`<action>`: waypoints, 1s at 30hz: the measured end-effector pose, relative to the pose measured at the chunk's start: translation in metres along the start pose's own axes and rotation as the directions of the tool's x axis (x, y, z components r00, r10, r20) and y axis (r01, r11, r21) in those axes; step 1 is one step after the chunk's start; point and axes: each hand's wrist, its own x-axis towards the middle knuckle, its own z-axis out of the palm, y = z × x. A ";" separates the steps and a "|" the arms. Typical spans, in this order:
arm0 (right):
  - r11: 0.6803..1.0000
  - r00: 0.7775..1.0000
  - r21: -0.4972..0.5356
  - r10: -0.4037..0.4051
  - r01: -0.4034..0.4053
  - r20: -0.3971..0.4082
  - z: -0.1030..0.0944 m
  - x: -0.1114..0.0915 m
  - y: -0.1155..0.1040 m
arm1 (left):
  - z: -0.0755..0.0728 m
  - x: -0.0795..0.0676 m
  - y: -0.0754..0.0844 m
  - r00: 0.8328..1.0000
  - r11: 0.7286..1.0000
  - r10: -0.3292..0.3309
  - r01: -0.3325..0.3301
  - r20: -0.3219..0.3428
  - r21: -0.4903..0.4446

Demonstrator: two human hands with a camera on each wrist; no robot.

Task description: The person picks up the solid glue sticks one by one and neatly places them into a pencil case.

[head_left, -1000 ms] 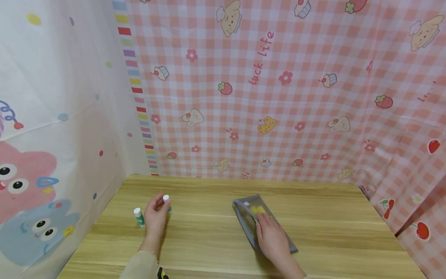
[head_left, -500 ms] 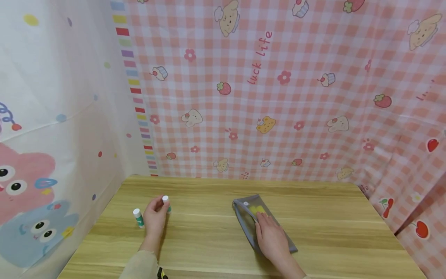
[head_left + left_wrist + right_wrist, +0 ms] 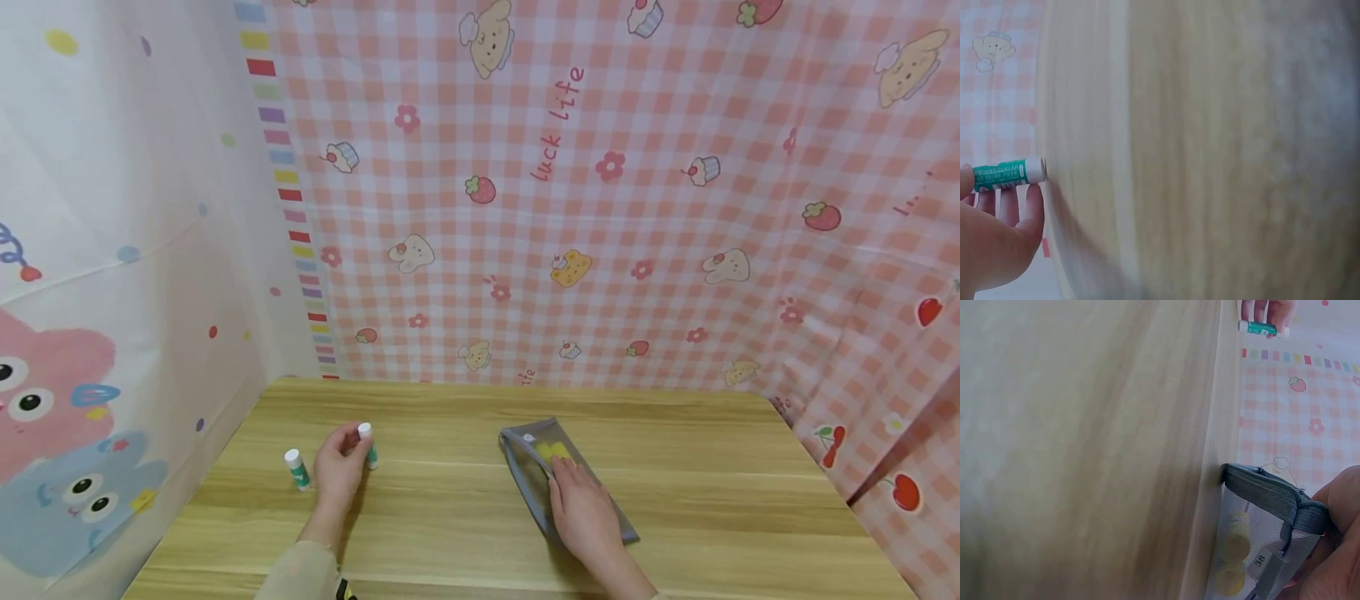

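My left hand (image 3: pixel 337 472) pinches a glue stick (image 3: pixel 371 455) with a green label and a white cap, upright at the table's left. In the left wrist view the thumb and fingers hold the glue stick (image 3: pixel 1001 174), its white end close to or on the tabletop. A second glue stick (image 3: pixel 297 471) stands just left of that hand. My right hand (image 3: pixel 588 512) grips a grey mesh zipper pouch (image 3: pixel 527 475) along its zipped edge. Yellow round things (image 3: pixel 1232 562) and a tag marked 38 (image 3: pixel 1261 562) show through the mesh.
The wooden table (image 3: pixel 442 525) spreads between the two hands. A pink checked cloth (image 3: pixel 450 250) hangs along the back and right. A white patterned cloth (image 3: pixel 172 292) hangs at the left.
My left hand has moved slightly to the right with the glue stick. The right hand and the pouch stay as they were, while the head view has shifted a little.
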 end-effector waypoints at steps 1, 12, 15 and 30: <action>1.000 1.000 0.000 -0.001 0.001 0.001 0.000 0.000 0.000 | 0.001 -0.001 0.001 1.000 1.000 -0.002 0.002 0.010 0.001; 1.000 1.000 0.007 -0.005 0.005 0.005 0.001 0.000 0.001 | 0.012 -0.011 0.012 0.972 0.967 -0.181 0.203 0.148 -0.155; 1.000 1.000 0.012 0.004 -0.004 0.007 0.001 0.000 0.000 | 0.017 -0.015 0.016 0.956 0.942 -0.231 0.267 0.181 -0.203; 1.000 1.000 0.021 -0.004 0.004 -0.005 0.002 -0.001 0.001 | 0.056 -0.046 0.045 0.911 0.895 -0.267 0.356 0.315 -0.269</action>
